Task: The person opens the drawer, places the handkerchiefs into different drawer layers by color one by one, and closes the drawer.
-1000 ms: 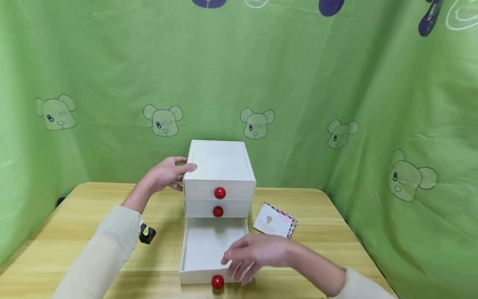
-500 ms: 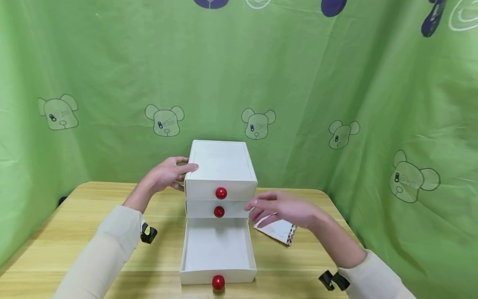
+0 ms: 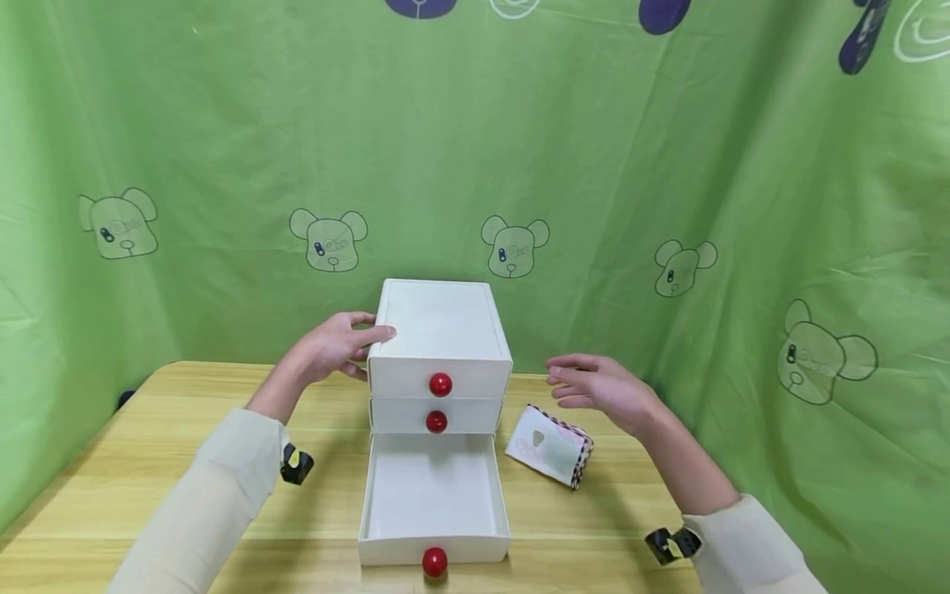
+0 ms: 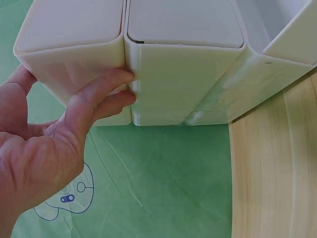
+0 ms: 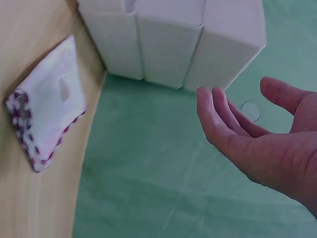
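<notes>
A white drawer unit (image 3: 438,318) with three drawers and round red knobs stands on the table. Its bottom drawer (image 3: 434,495) is pulled out, and nothing lies inside. My left hand (image 3: 337,342) rests on the unit's upper left edge, thumb on top and fairly straight fingers against the side; the left wrist view shows those fingers (image 4: 101,96) touching the side wall. To the unit's right lies a folded white cloth (image 3: 549,445) with a checkered border. Above and behind the cloth hovers my right hand (image 3: 604,392), holding nothing, fingers loosely bent and apart from the unit.
The wooden table (image 3: 193,462) extends on both sides of the drawer unit. A green curtain (image 3: 416,148) printed with bear heads hangs close behind it and along both sides. The pulled-out drawer reaches toward the table's front.
My right hand has moved from over the bottom drawer's front, up and to the right, past the cloth. My left hand stays on the unit. The drawer and cloth have not moved.
</notes>
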`<state>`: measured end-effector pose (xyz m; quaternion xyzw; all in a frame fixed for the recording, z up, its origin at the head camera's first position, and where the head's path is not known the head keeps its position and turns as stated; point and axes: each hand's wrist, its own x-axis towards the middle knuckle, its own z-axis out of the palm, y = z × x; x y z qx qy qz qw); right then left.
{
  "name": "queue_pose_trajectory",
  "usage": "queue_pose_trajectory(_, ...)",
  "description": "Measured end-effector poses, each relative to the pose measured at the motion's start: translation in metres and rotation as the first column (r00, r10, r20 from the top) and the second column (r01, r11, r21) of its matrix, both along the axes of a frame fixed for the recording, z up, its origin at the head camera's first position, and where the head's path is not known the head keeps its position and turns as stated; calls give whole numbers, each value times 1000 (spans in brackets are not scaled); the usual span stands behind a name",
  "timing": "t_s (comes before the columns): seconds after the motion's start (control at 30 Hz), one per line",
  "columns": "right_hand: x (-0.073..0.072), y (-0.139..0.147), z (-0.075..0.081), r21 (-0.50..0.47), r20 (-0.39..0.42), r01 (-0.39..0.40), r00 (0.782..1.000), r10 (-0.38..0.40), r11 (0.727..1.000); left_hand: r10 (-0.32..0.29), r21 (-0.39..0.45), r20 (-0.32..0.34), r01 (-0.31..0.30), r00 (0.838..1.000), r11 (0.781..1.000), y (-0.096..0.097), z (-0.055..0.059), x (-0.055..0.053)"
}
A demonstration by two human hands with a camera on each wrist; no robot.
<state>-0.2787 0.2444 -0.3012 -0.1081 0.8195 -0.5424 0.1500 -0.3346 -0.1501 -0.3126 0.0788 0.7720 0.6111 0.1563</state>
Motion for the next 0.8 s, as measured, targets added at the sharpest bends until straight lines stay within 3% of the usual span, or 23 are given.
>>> queue_pose_trajectory(0.4, -21, 31, -38, -85, 77, 166, 984, -160, 982, 6, 8, 6, -6, 1000, 1000, 0, 0, 1)
queue_pose_trajectory(0.8, -33, 56, -86, -72, 114, 243, 965, -234, 967, 4, 18, 7, -4, 1000, 1000, 0, 0, 0)
